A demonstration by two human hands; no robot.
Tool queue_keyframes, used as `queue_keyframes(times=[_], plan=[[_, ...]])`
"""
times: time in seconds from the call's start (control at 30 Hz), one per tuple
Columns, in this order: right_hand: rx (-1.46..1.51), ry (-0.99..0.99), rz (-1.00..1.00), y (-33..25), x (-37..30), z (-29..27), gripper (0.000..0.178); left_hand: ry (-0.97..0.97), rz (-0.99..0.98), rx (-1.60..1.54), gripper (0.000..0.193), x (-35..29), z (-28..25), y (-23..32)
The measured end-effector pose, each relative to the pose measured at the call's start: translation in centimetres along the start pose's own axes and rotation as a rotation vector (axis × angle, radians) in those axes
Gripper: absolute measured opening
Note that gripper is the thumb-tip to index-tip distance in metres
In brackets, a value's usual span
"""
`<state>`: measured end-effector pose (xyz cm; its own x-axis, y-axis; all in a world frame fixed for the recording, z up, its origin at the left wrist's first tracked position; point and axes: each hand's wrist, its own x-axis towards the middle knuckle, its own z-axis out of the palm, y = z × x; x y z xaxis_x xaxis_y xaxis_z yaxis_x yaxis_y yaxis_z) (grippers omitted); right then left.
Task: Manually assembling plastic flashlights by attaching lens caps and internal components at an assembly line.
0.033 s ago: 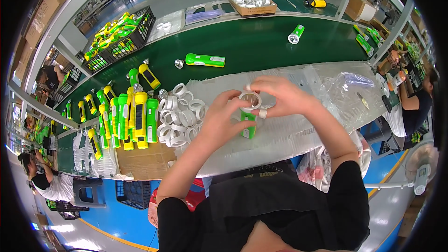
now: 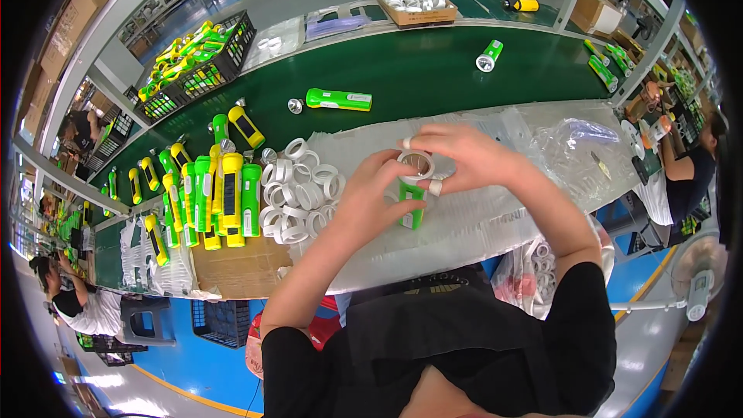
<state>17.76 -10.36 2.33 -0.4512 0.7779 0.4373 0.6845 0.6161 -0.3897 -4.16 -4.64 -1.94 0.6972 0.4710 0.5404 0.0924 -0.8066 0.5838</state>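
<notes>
Before me on the bench a green-and-white flashlight [image 2: 412, 214] stands with its round head up. A white ring [image 2: 425, 162] encircles the shiny reflector at its top. My left hand [image 2: 373, 195] is curled round the flashlight from the left, fingers near the head and thumb lower down. From the other side my right hand [image 2: 467, 156] pinches the white ring between thumb and fingers; pale finger covers show on it. Left of my hands lies a heap of white rings [image 2: 306, 190]. Beyond it is a pile of green and yellow flashlights [image 2: 231, 190].
A green conveyor belt [image 2: 418, 62] runs behind the bench, carrying a green flashlight [image 2: 339, 100] and others. A black crate [image 2: 226, 58] of flashlights stands far left, a carton [image 2: 424, 17] of white rings at the back. Clear plastic [image 2: 580, 147] lies at right. Co-workers sit both sides.
</notes>
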Motion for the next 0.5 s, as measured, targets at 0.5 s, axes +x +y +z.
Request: queue_keyframes(times=[0.5], plan=[[-0.005,-0.458,0.109,-1.6,2.1,-2.4,0.027,0.004,-0.056,-0.157,0.042,0.0,2.9,-0.4]])
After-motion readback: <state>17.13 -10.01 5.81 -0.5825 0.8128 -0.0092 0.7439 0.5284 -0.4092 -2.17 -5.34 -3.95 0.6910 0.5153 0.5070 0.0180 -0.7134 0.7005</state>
